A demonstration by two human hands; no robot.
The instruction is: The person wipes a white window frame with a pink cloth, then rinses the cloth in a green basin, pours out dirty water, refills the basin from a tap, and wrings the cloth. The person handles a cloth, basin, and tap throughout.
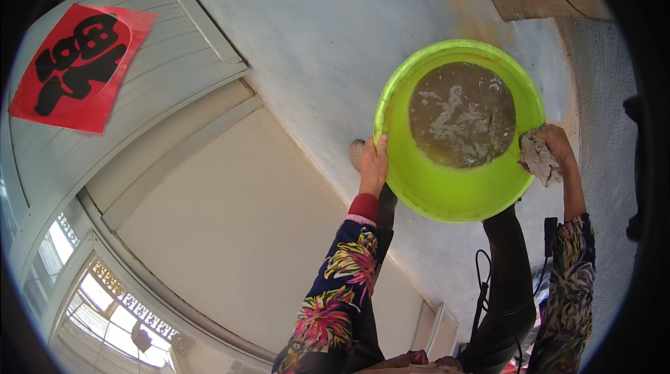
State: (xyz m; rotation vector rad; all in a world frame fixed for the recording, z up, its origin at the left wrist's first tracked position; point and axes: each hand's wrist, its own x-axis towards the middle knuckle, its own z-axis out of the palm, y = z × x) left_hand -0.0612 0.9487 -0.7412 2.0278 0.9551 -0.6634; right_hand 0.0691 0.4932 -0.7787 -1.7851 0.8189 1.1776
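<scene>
The green basin of murky water hangs between both hands above the concrete floor; left hand fingers clamp its rim; right hand fingers pinch a grey rag against the opposite rim.

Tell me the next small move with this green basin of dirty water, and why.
Probably keep the green basin level and carry it steadily. It holds murky brown water, and only the left hand has a grip on the rim; the right hand steadies the far side while pressing a grey rag against it, so a tilt could spill it.
</scene>
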